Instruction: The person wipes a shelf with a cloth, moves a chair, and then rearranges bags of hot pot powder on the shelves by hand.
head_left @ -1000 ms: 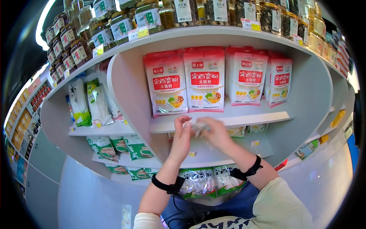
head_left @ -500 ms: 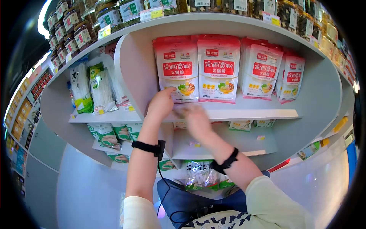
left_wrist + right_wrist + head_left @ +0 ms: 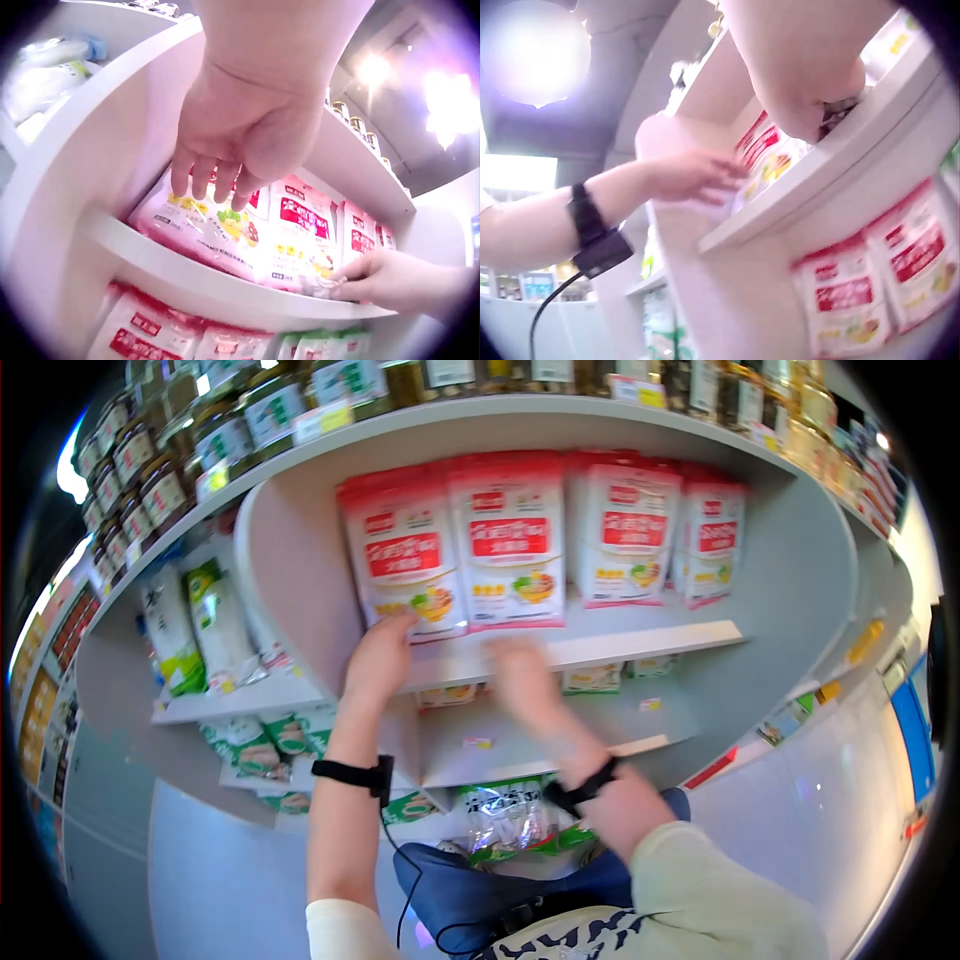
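Observation:
My left hand [image 3: 380, 655] has its fingers extended against the lower front of the leftmost red-and-white noodle bag [image 3: 405, 555]. In the left wrist view those fingers [image 3: 202, 176] lie over the bag's printed face. To the right, my right hand [image 3: 525, 675], blurred in the head view, is at the front of the same shelf [image 3: 600, 648]. It pinches a crumpled greyish cloth [image 3: 321, 286] low in front of the second bag [image 3: 304, 225]. Much of the cloth [image 3: 838, 116] is hidden under the right hand in the right wrist view.
More red-and-white bags [image 3: 625, 530] stand to the right. A curved divider [image 3: 275, 560] separates packs of white noodles [image 3: 220, 625] at left. Jars [image 3: 275, 410] line the top shelf. Lower shelves hold further packs [image 3: 505, 815]. A cable [image 3: 405, 860] hangs from the left wrist strap.
My hands were together at the cloth in front of the bags. They parted: the left went to the leftmost bag, the right took the cloth to the shelf front. The head view also shifted.

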Tool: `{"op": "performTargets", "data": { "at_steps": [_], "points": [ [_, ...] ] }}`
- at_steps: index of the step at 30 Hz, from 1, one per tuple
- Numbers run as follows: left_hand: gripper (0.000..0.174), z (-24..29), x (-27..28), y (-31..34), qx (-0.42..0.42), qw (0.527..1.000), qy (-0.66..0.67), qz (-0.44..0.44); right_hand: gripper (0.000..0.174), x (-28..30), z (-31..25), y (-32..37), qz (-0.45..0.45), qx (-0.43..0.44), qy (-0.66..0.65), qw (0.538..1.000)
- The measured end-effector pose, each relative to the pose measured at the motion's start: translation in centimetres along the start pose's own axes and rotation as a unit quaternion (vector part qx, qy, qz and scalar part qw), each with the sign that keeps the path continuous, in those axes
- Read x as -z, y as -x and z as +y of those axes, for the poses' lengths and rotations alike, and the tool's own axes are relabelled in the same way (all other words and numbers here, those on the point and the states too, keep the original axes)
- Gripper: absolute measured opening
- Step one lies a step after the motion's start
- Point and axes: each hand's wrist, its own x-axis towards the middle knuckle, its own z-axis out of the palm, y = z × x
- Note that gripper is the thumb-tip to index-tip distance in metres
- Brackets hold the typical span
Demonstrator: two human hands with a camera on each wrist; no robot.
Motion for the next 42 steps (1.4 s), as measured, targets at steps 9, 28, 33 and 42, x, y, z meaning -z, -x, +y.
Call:
{"op": "performTargets", "data": {
  "at_steps": [9, 28, 33, 42],
  "points": [
    [0.024, 4.6, -2.0, 0.6, 0.024, 0.992, -0.095, -0.077, 0.027, 8.2, 2.8, -0.3, -0.188, 0.015, -0.016, 0.982],
    [0.06, 14.8, -13.3, -3.9, -0.031, 0.972, -0.108, -0.208, 0.026, 19.8, 21.1, 1.8, -0.111, -0.015, 0.165, 0.98],
    [0.056, 17.0, -12.6, -4.7, 0.013, 0.973, -0.088, -0.213, 0.02, 25.3, 28.5, 1.3, -0.085, -0.222, 0.268, 0.934],
    [0.051, 16.5, -12.3, -3.1, -0.041, 0.982, -0.096, -0.16, 0.026, 19.9, 29.7, -1.2, -0.175, -0.132, 0.277, 0.936]
  ]
}}
